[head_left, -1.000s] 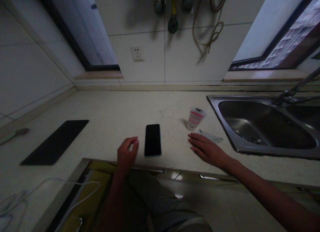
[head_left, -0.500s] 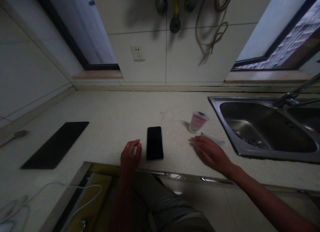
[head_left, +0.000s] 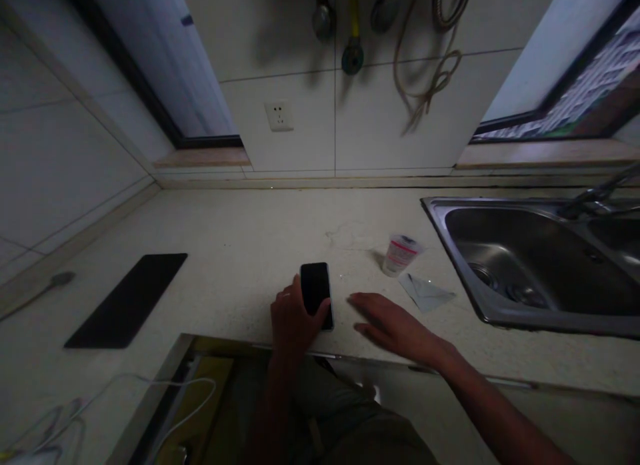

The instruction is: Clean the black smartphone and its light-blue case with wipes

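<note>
The left hand (head_left: 294, 321) curls its fingers over the lower corner of a slim black smartphone (head_left: 316, 286) lying flat on the cream stone table (head_left: 225, 251). The right hand (head_left: 395, 331), fingers loosely spread, is just beside it. Farther off are a clear plastic cup (head_left: 401, 255) with a pink-striped label, a pale folded paper (head_left: 427, 291) and a stainless steel sink (head_left: 530, 265).

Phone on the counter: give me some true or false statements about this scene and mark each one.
The left hand touches the phone. True.
The right hand grips the plastic cup. False: the right hand is apart from the cup, near the phone.
The phone stands upright. False: it lies flat on the counter.
A wall socket sits on the tiled wall above the counter. True.
The black mat lies in the sink. False: the mat lies on the counter, far from the sink.
</note>
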Demonstrator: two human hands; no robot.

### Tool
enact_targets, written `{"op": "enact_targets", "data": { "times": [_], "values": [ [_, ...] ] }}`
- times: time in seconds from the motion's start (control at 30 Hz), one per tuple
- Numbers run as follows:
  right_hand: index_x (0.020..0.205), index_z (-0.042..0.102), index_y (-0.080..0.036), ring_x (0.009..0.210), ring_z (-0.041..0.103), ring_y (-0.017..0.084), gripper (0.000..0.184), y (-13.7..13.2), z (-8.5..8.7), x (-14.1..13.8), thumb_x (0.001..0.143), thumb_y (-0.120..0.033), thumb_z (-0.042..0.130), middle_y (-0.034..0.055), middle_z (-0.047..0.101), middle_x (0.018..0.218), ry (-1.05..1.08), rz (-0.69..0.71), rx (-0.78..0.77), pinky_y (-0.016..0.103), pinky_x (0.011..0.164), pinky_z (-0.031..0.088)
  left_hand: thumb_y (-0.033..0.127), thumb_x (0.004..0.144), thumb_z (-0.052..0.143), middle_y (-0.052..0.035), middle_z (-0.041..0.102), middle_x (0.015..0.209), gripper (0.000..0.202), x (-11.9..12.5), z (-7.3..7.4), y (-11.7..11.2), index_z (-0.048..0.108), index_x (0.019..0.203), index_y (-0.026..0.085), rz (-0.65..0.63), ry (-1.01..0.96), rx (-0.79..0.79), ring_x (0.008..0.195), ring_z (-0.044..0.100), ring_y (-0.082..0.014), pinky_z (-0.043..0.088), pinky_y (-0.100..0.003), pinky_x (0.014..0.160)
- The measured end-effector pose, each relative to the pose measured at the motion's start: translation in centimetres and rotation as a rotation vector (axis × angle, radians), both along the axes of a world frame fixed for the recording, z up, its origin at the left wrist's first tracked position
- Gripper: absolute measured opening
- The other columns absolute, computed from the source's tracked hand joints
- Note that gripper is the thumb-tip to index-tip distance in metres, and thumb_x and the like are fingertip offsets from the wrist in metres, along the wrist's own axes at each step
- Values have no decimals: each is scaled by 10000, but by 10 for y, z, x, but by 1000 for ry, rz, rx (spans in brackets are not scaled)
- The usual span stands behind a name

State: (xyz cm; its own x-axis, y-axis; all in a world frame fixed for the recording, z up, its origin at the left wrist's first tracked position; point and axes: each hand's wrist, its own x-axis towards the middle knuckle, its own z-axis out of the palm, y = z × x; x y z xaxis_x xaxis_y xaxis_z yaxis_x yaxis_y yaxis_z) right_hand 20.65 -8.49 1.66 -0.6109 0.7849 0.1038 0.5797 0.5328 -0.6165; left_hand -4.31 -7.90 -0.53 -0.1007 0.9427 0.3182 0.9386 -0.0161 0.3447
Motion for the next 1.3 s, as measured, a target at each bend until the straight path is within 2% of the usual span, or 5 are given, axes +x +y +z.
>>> {"op": "enact_targets", "data": {
  "times": [0.2, 0.43, 0.87, 1.03, 1.3],
  "values": [
    [1458, 537, -178, 1351, 540, 309, 502, 12, 13, 1, 979, -325, 581, 172, 606, 1431, -77, 181, -16, 529, 1143, 447, 493, 805, 678, -233, 598, 1202, 913, 38, 23, 22, 358, 1528, 36, 76, 60, -252, 1124, 588, -364, 497, -432, 877],
    [1512, 469, -218, 1343, 572, 307, 570, 26, 16, 11, 999, -444, 570, 156, 563, 1500, 36, 110, -115, 509, 1129, 467, 385, 713, 755, -244, 551, 1366, 1058, 32, 33, 31, 221, 1583, 106, 66, -347, -330, 1192, 626, -368, 497, -457, 979],
    [1512, 351, -237, 1014, 702, 212, 719, 62, -9, -4, 919, -468, 687, 137, 665, 1276, 530, 10, -489, 448, 963, 542, 450, 676, 789, -241, 481, 1518, 1037, 57, 1, 44, 319, 1536, 111, -52, -719, -53, 1413, 480, -361, 401, -506, 1150],
    [1098, 559, -195, 886, 628, 146, 459, 61, -26, -20, 869, -558, 722, 20, 633, 975, 775, 32, -849, 323, 823, 516, 406, 656, 807, -230, 528, 1473, 1045, 56, 1, 42, 323, 1542, 136, -45, -730, -108, 1350, 543, -364, 436, -514, 1117],
    [909, 512, -202, 715, 463, 97, 399, 49, -30, -29, 850, -506, 764, -49, 515, 806, 730, 64, -772, 254, 662, 367, 438, 698, 761, -232, 505, 1501, 1004, 51, -1, 36, 319, 1543, 124, -45, -746, -108, 1393, 506, -350, 404, -508, 1150]
  ]
}}
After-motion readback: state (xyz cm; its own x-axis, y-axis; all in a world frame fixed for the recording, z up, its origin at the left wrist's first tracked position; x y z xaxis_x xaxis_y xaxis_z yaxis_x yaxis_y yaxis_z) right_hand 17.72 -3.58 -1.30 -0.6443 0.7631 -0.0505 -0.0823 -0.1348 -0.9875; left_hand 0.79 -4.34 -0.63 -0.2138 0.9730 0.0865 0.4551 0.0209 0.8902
